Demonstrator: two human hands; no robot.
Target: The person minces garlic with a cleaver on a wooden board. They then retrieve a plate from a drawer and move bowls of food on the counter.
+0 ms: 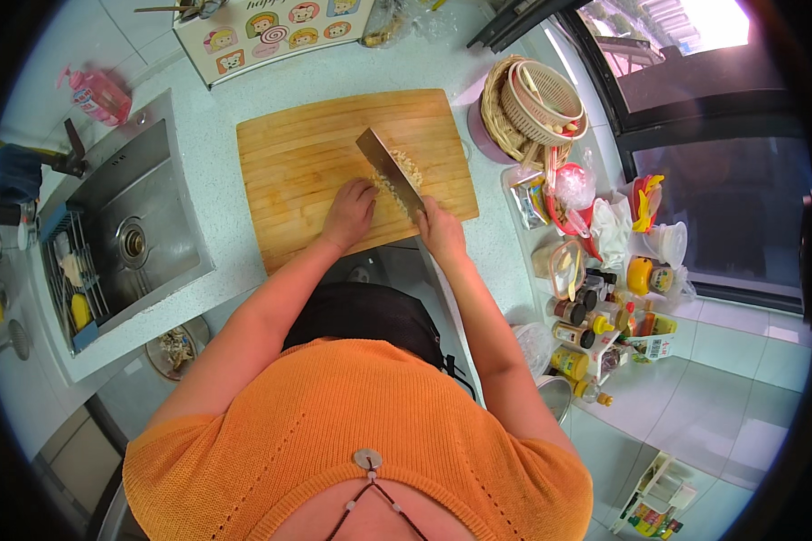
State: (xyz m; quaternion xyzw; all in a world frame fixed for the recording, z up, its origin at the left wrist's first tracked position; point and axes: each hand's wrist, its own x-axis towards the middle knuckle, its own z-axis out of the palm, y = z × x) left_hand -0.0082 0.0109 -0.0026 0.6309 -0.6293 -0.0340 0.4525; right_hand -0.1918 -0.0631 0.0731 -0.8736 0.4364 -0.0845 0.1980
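Observation:
On the wooden cutting board [298,162] lies a small heap of finely chopped pale food, perhaps garlic [407,168]. My right hand [441,228] grips the handle of a cleaver [390,172] near the board's front right edge; the broad blade points up and left across the chopped bits, which show on both sides of it. My left hand [352,213] rests on the board just left of the blade, fingers bent and close to the nearest bits. Whether something small is under its fingertips cannot be seen.
A steel sink [169,203] with a dish rack [74,277] is set into the counter at left. Beyond the board stands a box with cartoon stickers [277,40]. Baskets [545,101], seasoning jars [568,311] and bottles crowd the right side. A bin [176,348] stands below the counter's front edge.

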